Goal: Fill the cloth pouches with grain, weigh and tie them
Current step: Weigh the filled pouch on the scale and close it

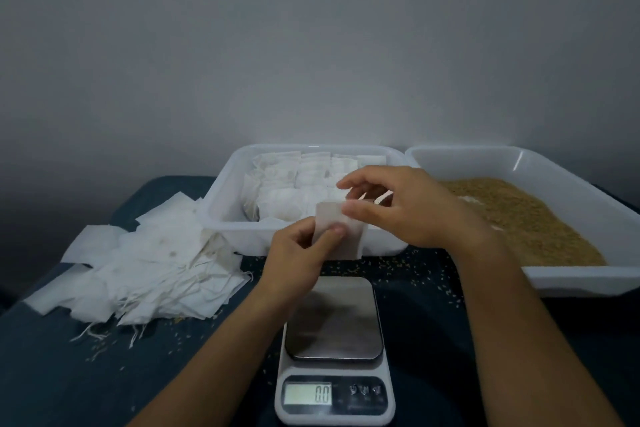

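Both hands' fingers pinch empty pouch (337,230); lower edge hidden behind left hand (298,253).

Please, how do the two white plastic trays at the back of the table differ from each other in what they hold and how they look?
The left tray holds white cloth pouches packed in rows; the right tray holds loose brown grain. The left tray looks filled across its floor, while the right tray has a bare white floor at the back. The right tray also looks wider and shallower than the left one. Both are white, rectangular and touch side by side.
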Demonstrator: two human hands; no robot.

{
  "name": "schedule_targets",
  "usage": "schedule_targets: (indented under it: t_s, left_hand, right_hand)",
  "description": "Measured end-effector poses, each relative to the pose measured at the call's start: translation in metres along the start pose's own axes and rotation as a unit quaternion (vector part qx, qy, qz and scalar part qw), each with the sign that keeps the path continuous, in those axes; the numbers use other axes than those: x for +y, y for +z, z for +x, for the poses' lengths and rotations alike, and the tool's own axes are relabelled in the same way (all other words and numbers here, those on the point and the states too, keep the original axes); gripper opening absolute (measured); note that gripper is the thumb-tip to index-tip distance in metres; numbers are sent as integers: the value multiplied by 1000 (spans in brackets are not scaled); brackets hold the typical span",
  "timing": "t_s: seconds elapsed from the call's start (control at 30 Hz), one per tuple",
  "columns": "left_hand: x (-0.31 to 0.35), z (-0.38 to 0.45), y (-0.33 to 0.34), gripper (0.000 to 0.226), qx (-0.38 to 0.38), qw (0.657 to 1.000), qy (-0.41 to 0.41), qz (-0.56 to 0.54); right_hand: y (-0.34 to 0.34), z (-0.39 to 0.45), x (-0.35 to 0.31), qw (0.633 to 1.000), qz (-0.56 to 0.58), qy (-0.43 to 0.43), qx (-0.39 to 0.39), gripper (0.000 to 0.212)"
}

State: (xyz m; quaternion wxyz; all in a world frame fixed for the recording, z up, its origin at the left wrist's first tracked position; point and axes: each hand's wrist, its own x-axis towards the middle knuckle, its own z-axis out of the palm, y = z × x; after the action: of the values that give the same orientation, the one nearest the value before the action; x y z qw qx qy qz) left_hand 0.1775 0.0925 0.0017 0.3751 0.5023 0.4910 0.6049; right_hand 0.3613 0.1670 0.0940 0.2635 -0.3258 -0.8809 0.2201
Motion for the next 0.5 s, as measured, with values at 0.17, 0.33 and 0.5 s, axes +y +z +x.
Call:
schedule_targets:
  t_s: [0.17, 0.33, 0.5]
  left_hand:
    - [-11, -9, -22, 17, 27, 995, -42, -87]
    - [-24, -15, -35, 23, -50, 995, -52, -65]
    - [-33, -16, -50, 23, -38, 997, -9, 66]
  right_hand:
    - [30, -11, 7, 999, 32, 43, 8, 26]
    - [69, -33, 14, 996, 51, 37, 59, 15]
    - [82, -52, 24, 989, 107, 61, 87, 12]
